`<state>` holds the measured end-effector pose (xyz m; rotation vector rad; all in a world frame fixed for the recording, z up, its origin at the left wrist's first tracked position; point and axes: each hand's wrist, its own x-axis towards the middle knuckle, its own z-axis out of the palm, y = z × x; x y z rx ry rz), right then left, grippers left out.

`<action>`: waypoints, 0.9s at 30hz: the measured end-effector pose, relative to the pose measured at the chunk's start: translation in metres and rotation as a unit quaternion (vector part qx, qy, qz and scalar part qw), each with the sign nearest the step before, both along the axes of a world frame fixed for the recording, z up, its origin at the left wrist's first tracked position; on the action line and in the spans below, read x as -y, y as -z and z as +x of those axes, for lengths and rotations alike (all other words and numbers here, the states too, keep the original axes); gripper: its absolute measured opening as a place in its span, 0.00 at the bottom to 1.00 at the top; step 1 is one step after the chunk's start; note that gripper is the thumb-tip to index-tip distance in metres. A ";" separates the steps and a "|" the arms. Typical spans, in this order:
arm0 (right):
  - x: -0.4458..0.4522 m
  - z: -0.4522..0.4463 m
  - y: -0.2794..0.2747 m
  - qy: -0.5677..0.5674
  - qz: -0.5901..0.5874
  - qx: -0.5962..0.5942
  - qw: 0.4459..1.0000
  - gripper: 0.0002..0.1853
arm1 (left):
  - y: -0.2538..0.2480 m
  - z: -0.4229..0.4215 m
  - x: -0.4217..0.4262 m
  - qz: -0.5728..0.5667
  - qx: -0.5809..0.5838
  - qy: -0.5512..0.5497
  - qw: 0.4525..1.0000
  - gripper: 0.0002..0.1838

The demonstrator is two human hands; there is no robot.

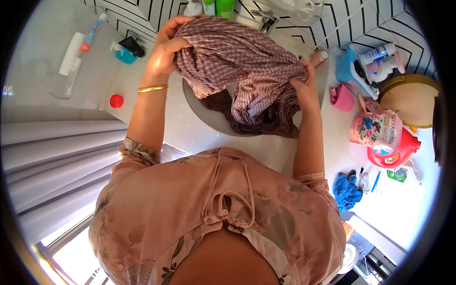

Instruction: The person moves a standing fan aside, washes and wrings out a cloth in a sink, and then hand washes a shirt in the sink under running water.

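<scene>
A brown-and-white checked garment (232, 50) is stretched between my two hands above a washbasin (202, 107). My left hand (167, 45) grips its upper left edge, thumb on the near side of the fabric. At the right end, my right hand (305, 88) has fingers closed on another part of the cloth. The lower folds look darker, perhaps wet, and hang down into the basin. Behind the fabric stands a chrome tap (267, 20), partly covered. What lies in the basin under the cloth is hidden.
A red cap (116, 100) and a teal pump bottle (124, 53) are on the left counter. To the right stand a blue container (350, 66), a pink cloth (342, 98), a floral pouch (375, 130), a red jug (396, 152) and a blue cloth (346, 192).
</scene>
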<state>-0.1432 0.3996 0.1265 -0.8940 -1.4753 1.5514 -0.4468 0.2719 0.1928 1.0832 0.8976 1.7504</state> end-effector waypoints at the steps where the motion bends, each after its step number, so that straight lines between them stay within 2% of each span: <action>1: -0.001 0.003 -0.005 0.032 0.017 -0.037 0.999 0.27 | 0.016 -0.008 0.007 -0.071 -0.023 -0.021 0.997 0.26; 3: -0.002 0.007 -0.013 0.021 0.068 0.006 0.997 0.27 | 0.063 -0.022 0.018 -0.210 -0.071 -0.066 0.973 0.25; 4: -0.002 0.005 -0.016 0.013 0.093 0.027 0.995 0.27 | 0.079 -0.016 0.026 -0.293 -0.184 -0.086 0.934 0.26; 5: 0.000 0.000 -0.022 0.002 0.115 0.067 0.991 0.27 | 0.121 -0.024 0.030 -0.317 -0.289 -0.044 0.902 0.28; 6: 0.002 -0.007 -0.030 -0.008 0.136 0.107 0.985 0.27 | 0.142 -0.019 0.038 -0.290 -0.379 -0.018 0.878 0.29; 7: 0.007 -0.014 -0.038 -0.018 0.156 0.149 0.976 0.27 | 0.140 -0.003 0.039 -0.375 -0.372 0.024 0.849 0.29; 8: 0.014 -0.021 -0.046 -0.057 0.151 0.142 0.977 0.28 | 0.145 0.010 0.041 -0.371 -0.377 0.032 0.848 0.27; 10: 0.025 -0.033 -0.057 -0.139 0.140 0.130 0.972 0.29 | 0.154 0.017 0.040 -0.314 -0.473 0.035 0.822 0.27; 11: 0.024 -0.034 -0.042 -0.187 0.138 0.145 0.962 0.31 | 0.138 0.021 0.039 -0.346 -0.446 0.031 0.825 0.27; 13: 0.024 -0.028 0.010 -0.253 0.237 0.214 0.913 0.32 | 0.103 0.020 0.037 -0.408 -0.392 0.022 0.824 0.26; 14: 0.025 -0.023 0.038 -0.283 0.284 0.246 0.882 0.33 | 0.104 0.012 0.036 -0.369 -0.277 -0.005 0.887 0.26; 15: 0.030 -0.017 0.062 -0.393 0.188 0.312 0.844 0.34 | 0.106 0.000 0.035 -0.324 -0.155 -0.032 0.933 0.26; 16: 0.036 -0.010 0.082 -0.494 0.088 0.368 0.783 0.35 | 0.107 -0.007 0.034 -0.272 -0.030 -0.060 0.960 0.26; 18: 0.053 -0.001 0.107 -0.529 0.093 0.490 0.687 0.35 | 0.080 -0.006 0.037 -0.200 -0.016 -0.053 0.978 0.28; 21: 0.044 0.007 0.135 -0.306 0.050 0.438 0.844 0.43 | 0.032 -0.007 0.036 -0.092 0.027 -0.032 0.995 0.27; 24: 0.041 -0.009 0.136 -0.163 0.241 0.402 0.868 0.55 | -0.011 -0.004 0.029 -0.007 0.071 -0.042 0.997 0.28; 25: 0.041 -0.018 0.135 -0.180 0.231 0.438 0.850 0.59 | -0.024 -0.003 0.024 0.019 0.083 -0.051 0.995 0.28; 27: 0.040 -0.039 0.133 -0.213 0.210 0.506 0.809 0.66 | -0.044 -0.025 0.021 0.087 0.153 -0.070 0.982 0.20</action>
